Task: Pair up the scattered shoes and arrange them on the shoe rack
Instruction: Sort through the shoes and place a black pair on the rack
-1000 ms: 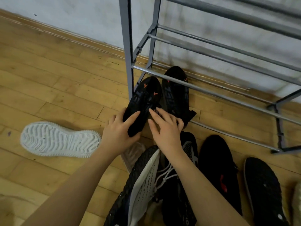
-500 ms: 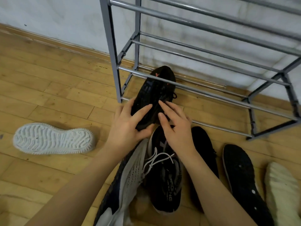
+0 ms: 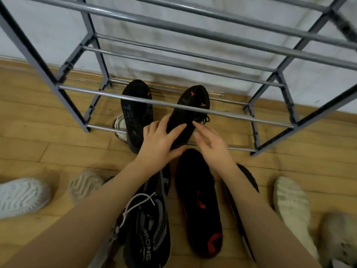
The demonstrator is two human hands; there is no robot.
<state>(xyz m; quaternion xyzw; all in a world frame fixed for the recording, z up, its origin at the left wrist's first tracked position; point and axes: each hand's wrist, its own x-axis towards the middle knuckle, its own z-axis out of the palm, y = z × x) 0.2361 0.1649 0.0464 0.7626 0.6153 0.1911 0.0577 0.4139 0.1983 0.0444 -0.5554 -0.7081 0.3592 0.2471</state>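
Note:
A grey metal shoe rack [image 3: 193,108] stands against the white wall. Two black shoes with orange marks lie sole-up under its lowest bars: one at the left [image 3: 137,113], one to its right [image 3: 190,111]. My left hand [image 3: 161,143] grips the heel end of the right one, fingers over its sole. My right hand [image 3: 211,145] hovers open beside that shoe, one fingertip near its edge. In front of me on the floor lie a black shoe with white laces [image 3: 152,219] and a black shoe with red marks [image 3: 200,207].
Wooden floor all around. White soles lie at the left [image 3: 21,196] and beside it a greyish one [image 3: 85,184]. A cream shoe [image 3: 291,207] and a dirty pale one [image 3: 340,236] lie at the right. Another black shoe [image 3: 249,178] is partly hidden under my right forearm.
The view has shifted right and closer to the rack. The shoe under my hands has moved rightward, apart from the other black shoe. My right hand has come off it.

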